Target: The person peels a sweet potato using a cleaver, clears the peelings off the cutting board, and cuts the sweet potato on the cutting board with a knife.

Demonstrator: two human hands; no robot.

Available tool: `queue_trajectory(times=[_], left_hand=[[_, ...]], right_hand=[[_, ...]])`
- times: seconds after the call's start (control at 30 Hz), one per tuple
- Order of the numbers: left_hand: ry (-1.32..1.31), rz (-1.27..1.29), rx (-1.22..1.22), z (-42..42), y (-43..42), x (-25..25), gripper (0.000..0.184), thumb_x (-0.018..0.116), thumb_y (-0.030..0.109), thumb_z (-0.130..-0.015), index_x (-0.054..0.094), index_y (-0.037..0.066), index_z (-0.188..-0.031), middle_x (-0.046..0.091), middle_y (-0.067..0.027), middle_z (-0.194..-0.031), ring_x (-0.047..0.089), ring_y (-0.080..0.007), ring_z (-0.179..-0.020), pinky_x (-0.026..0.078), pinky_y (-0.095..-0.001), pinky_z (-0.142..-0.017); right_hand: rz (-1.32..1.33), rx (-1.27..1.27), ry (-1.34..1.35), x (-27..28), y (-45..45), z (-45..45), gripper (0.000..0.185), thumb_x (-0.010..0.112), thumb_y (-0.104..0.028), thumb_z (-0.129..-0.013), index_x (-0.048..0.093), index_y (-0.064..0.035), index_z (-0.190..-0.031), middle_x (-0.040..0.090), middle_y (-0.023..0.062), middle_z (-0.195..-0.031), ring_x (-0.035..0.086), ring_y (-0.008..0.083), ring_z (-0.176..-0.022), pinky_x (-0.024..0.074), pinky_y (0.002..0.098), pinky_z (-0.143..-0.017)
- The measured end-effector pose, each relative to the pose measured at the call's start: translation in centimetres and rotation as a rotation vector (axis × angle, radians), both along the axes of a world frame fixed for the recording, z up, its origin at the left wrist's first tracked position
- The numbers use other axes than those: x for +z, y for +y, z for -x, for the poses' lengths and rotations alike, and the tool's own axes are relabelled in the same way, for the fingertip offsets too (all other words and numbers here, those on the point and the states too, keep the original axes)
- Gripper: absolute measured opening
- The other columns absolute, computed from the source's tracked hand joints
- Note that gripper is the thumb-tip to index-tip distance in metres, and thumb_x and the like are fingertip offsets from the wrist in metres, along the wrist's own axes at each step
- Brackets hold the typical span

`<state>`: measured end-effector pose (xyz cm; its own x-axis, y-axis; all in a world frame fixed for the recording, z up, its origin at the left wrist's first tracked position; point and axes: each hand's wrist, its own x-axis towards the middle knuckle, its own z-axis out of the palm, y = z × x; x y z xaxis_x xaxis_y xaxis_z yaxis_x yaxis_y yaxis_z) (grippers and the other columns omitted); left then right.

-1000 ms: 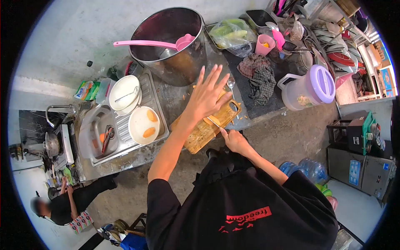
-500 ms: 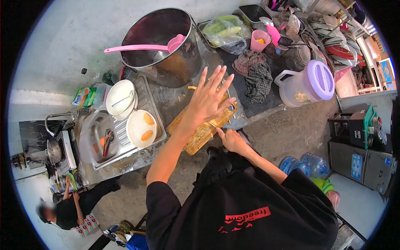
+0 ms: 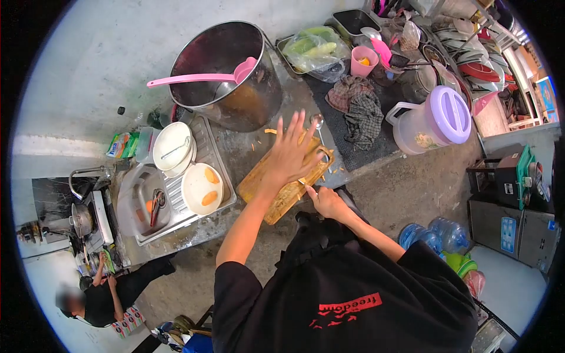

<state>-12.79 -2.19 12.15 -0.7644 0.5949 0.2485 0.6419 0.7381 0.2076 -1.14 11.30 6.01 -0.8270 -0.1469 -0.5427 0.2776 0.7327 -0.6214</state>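
My left hand (image 3: 290,154) is spread flat above the wooden cutting board (image 3: 268,207), fingers apart. It covers much of the board, and I cannot tell whether the palm touches what lies there. Closed around a knife (image 3: 302,181), my right hand (image 3: 328,203) stays at the board's near edge. Most of the blade is hidden under or beside my left hand. Thin orange shreds (image 3: 271,131) lie on the counter past the board, with more bits near its right end. A spoon-like metal utensil (image 3: 318,120) lies just past my left fingertips.
Behind the board stands a large metal pot (image 3: 247,109) with a pink ladle (image 3: 200,79) across it. To the left are a white bowl (image 3: 187,197) holding orange pieces and a sink (image 3: 141,176). A lidded pitcher (image 3: 421,129) and checked cloth (image 3: 360,115) are right. A person (image 3: 100,303) stands lower left.
My left hand has come down and nearer to me over the board, fingers still spread. My right hand keeps the knife in about the same place. The whole view has shifted slightly.
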Motion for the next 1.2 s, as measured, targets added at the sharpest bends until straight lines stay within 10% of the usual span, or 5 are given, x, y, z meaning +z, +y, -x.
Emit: queue_trajectory(times=[0.87, 1.2], left_hand=[[0.083, -0.077, 0.287, -1.1, -2.4, 7.0, 0.056, 0.04, 0.05, -0.092, 0.043, 0.019, -0.139, 0.021, -0.0203, -0.15, 0.015, -0.0436, -0.138, 0.002, -0.0629, -0.108], [-0.084, 0.09, 0.118, -1.6, -1.4, -4.0, 0.066, 0.04, 0.057, -0.09, 0.046, 0.01, -0.135, 0.023, -0.0238, -0.148, 0.015, -0.0351, -0.141, 0.006, -0.059, -0.111]], right_hand=[[0.02, 0.08, 0.172, 0.1, 0.0, -0.4, 0.069, 0.041, -0.05, -0.095, 0.059, 0.0098, -0.064, 0.058, 0.0316, -0.066, 0.059, 0.0496, -0.068, 0.0476, 0.0531, -0.062], [0.001, 0.104, 0.26, -1.4, 0.6, -0.6, 0.066, 0.042, -0.048, -0.095, 0.058, 0.0088, -0.065, 0.058, 0.033, -0.068, 0.059, 0.05, -0.069, 0.0472, 0.0543, -0.063]])
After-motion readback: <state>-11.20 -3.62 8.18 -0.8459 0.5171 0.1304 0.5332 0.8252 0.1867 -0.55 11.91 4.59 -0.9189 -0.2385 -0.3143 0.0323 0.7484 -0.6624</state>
